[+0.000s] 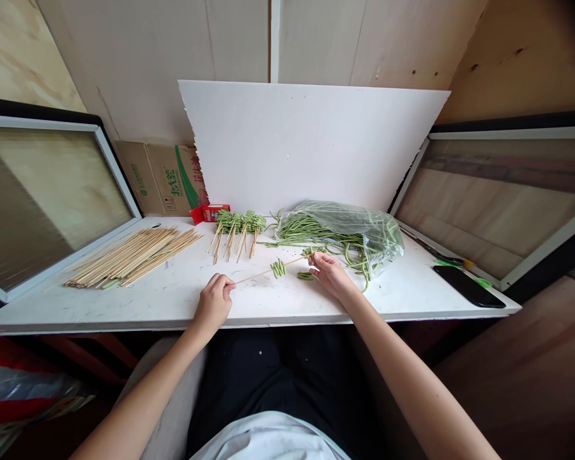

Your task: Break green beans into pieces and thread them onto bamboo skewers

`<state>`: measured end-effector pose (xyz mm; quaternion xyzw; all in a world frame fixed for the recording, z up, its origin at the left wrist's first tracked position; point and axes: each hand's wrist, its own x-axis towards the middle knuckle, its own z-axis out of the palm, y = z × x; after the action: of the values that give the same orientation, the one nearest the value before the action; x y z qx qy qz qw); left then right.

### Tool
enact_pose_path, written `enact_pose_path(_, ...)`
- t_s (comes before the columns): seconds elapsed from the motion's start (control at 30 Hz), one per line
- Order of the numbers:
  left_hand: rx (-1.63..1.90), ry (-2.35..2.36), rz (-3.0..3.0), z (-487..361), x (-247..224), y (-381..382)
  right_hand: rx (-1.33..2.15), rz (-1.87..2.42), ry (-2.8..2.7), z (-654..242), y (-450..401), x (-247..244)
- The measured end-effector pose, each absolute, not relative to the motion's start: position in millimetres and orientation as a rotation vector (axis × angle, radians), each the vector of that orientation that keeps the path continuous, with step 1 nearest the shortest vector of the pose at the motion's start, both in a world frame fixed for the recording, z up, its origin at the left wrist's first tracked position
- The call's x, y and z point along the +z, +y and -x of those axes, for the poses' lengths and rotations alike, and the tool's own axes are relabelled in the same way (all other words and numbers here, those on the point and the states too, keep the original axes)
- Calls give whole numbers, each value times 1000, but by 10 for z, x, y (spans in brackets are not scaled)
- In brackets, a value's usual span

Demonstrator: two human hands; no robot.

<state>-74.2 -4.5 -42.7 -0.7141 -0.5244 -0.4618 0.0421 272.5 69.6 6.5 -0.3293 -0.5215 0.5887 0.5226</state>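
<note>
My left hand (pixel 215 297) is closed round the near end of a thin wooden skewer (pixel 253 278), which slants up to the right above the white tabletop. Short pieces of green bean (pixel 278 268) are threaded crosswise on its middle. At the far end my right hand (pixel 329 271) pinches a bean piece at the skewer's tip; whether the tip has pierced it is too small to tell. Below those fingers a few cut bean pieces (pixel 305 276) lie on the table, and more cut pieces (pixel 314 251) sit just behind the hand.
Loose skewers (pixel 134 255) are piled at left. Filled bean skewers (pixel 239 223) stand in a row by a small red box (pixel 215 212). Long beans (pixel 306 230) spill from a clear plastic bag (pixel 364 223). A black phone (pixel 468 286) lies right; a white board (pixel 311 147) stands behind.
</note>
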Motion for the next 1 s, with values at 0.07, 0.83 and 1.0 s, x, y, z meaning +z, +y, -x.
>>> enact_pose_path(0.07,-1416,-1602,2188,743,-429,-44,1424,773,-1237,-2724,687,68)
enact_pose_path(0.83,-1435,-1615,2176,750,-428,-50,1381,786,-1213,-2726,708,34)
enact_pose_path(1.0,-1423,-1611,2174,744,-431,-56,1408,779,-1202,-2731,731,8)
